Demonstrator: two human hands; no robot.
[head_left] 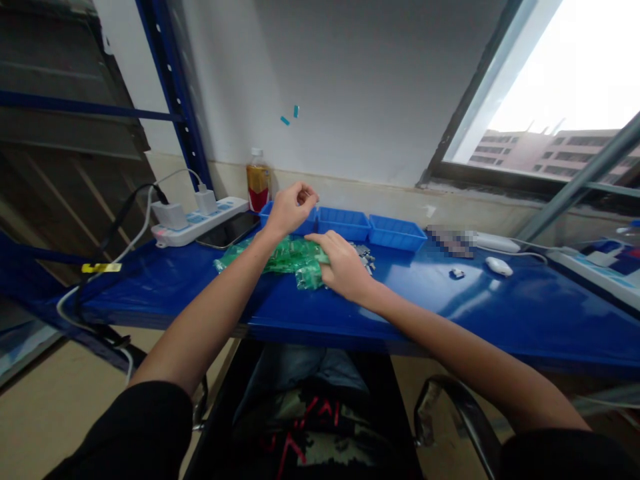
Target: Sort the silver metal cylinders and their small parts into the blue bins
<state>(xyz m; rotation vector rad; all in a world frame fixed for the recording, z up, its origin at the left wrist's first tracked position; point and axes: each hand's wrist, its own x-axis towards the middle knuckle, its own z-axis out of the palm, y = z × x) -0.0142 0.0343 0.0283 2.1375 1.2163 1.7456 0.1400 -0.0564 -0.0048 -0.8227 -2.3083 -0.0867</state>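
My left hand [293, 205] is raised over the left blue bin [309, 224], its fingers curled together in a pinch. Whatever it may hold is too small to make out. My right hand [343, 265] is closed on the edge of some crumpled green plastic film [287, 256], which lies spread on the blue table [300, 313]. Just beyond the right hand is a pile of small metal parts [367, 257], partly hidden by the fingers. A middle blue bin [344, 225] and a right blue bin [397, 233] stand in line along the wall.
A power strip [200, 222] with plugged-in chargers, a phone [227, 231] and a drink bottle [258, 180] occupy the left back. Toward the right are a white earbud case [499, 267], a small ring-like item [457, 273] and another power strip [593, 277] with a cable.
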